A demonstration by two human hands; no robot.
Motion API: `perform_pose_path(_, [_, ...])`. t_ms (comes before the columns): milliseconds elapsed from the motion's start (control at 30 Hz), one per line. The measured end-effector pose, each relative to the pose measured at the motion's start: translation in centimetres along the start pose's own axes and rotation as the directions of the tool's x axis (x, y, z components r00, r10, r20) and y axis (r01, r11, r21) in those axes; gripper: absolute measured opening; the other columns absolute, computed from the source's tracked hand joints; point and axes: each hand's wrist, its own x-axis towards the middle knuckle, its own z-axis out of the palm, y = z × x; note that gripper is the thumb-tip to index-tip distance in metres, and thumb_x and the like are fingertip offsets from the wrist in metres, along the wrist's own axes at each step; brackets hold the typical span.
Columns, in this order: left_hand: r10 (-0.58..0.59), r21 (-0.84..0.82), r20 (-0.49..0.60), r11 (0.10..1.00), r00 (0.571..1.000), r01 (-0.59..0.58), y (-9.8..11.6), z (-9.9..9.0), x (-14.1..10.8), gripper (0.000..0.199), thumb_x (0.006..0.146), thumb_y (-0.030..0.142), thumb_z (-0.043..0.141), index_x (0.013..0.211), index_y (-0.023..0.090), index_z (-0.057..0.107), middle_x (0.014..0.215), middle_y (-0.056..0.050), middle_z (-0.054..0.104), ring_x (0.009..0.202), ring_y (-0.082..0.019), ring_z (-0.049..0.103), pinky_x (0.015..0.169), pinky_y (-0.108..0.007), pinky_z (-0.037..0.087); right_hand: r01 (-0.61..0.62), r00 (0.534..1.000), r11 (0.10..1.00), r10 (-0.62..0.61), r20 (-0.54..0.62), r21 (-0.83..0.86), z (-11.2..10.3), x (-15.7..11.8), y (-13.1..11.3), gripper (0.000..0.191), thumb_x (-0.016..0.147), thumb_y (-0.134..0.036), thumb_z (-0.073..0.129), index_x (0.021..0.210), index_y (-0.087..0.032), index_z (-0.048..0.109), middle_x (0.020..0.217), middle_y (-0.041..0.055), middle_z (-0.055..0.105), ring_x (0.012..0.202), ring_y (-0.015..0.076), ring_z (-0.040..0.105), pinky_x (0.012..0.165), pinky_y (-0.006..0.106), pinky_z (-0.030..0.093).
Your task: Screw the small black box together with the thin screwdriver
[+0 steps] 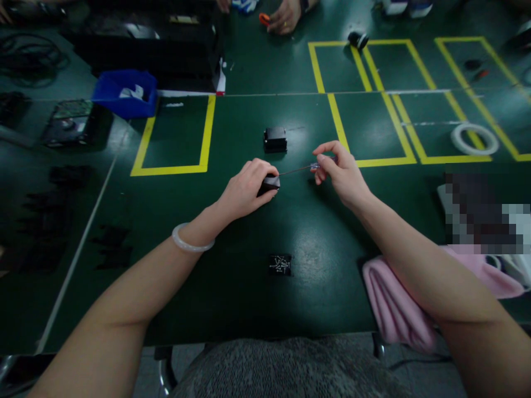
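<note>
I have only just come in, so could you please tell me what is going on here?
At a green table, a person's left hand holds a small black block. The right hand holds a thin-shafted tool, probably a screwdriver, its tip at or near the block. A similar black part sits just beyond the hands; a small black tray of silvery pieces lies nearer the person.

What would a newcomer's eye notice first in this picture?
Bright yellow rectangular outlines stand out on the dark green table. Near the centre, the left hand holds a small black block, and the right hand points a thin-shafted screwdriver at it. A soft pink cloth lies at lower right.
</note>
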Motion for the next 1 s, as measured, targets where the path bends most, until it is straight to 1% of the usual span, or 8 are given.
perform_pose_path(133, [0.008,0.006,-0.004,1.000,1.000,-0.008,-0.04,0.00,-0.02,0.026,0.097,0.023,0.061,0.122,0.019,0.053,0.124,-0.012,0.064,0.114,-0.028,0.059,0.094,-0.043,0.053,-0.026,1.000,0.999,0.026,0.004,0.035,0.08,-0.05,-0.17,0.011,0.102,-0.028,0.061,0.093,-0.023,0.058,0.047,-0.0117,0.042,0.043,0.0083,0.050,0.058,0.026,0.049])
perform_pose_path(267, [0.009,0.009,0.006,1.000,1.000,-0.009,-0.08,-0.03,-0.01,0.027,0.098,0.024,0.060,0.123,0.019,0.053,0.124,-0.012,0.063,0.115,-0.028,0.059,0.095,-0.044,0.053,-0.032,0.999,0.999,0.032,-0.010,0.004,0.17,-0.10,-0.40,0.019,0.104,-0.026,0.057,0.087,-0.022,0.062,0.042,-0.0134,0.035,0.039,0.0072,0.050,0.067,0.028,0.054])
perform_pose_path(400, [0.014,0.008,0.004,1.000,1.000,-0.014,-0.07,-0.06,-0.02,0.028,0.098,0.024,0.061,0.123,0.018,0.053,0.125,-0.012,0.063,0.115,-0.029,0.059,0.095,-0.043,0.053,-0.021,0.999,1.000,0.022,-0.023,0.023,0.18,-0.10,-0.23,0.008,0.100,-0.020,0.062,0.093,-0.023,0.060,0.045,-0.0135,0.043,0.041,0.0074,0.051,0.068,0.028,0.054])
perform_pose_path(500, [0.015,0.004,-0.001,1.000,1.000,-0.015,-0.06,-0.06,-0.02,0.027,0.098,0.024,0.061,0.123,0.019,0.052,0.124,-0.012,0.064,0.114,-0.028,0.059,0.094,-0.043,0.054,0.002,1.000,1.000,-0.001,-0.026,0.029,0.15,-0.08,0.00,0.008,0.098,-0.021,0.065,0.096,-0.024,0.059,0.048,-0.0126,0.049,0.044,0.0080,0.054,0.068,0.028,0.053])
perform_pose_path(633, [0.014,0.005,0.002,1.000,1.000,-0.014,-0.06,-0.08,-0.02,0.027,0.098,0.024,0.061,0.123,0.018,0.053,0.124,-0.012,0.063,0.114,-0.029,0.059,0.094,-0.044,0.054,-0.009,1.000,0.999,0.009,-0.006,0.047,0.03,-0.07,0.07,0.014,0.098,-0.033,0.068,0.096,-0.024,0.058,0.049,-0.0120,0.048,0.045,0.0084,0.054,0.065,0.028,0.053])
perform_pose_path(767, [0.004,0.014,0.009,1.000,1.000,-0.005,-0.04,-0.05,0.00,0.027,0.097,0.024,0.061,0.123,0.018,0.053,0.125,-0.012,0.063,0.114,-0.029,0.060,0.094,-0.044,0.054,-0.016,1.000,1.000,0.016,0.011,0.022,-0.11,-0.07,-0.02,0.025,0.102,-0.045,0.062,0.091,-0.023,0.059,0.045,-0.0133,0.038,0.040,0.0077,0.050,0.066,0.029,0.054])
perform_pose_path(867, [0.007,0.014,0.000,1.000,1.000,-0.007,-0.04,0.01,0.02,0.027,0.097,0.023,0.061,0.122,0.019,0.053,0.124,-0.012,0.064,0.114,-0.028,0.059,0.095,-0.043,0.053,-0.016,1.000,1.000,0.016,0.001,0.008,-0.07,-0.07,-0.07,0.020,0.103,-0.038,0.062,0.091,-0.023,0.058,0.044,-0.0141,0.036,0.039,0.0067,0.047,0.066,0.028,0.054])
perform_pose_path(1000, [0.011,0.009,-0.005,1.000,1.000,-0.011,-0.09,0.04,0.03,0.027,0.097,0.023,0.061,0.122,0.019,0.053,0.124,-0.012,0.064,0.114,-0.028,0.059,0.096,-0.044,0.053,-0.015,1.000,1.000,0.015,-0.016,0.009,0.08,-0.08,-0.13,0.008,0.101,-0.024,0.062,0.097,-0.024,0.056,0.049,-0.0123,0.046,0.044,0.0077,0.052,0.065,0.027,0.053])
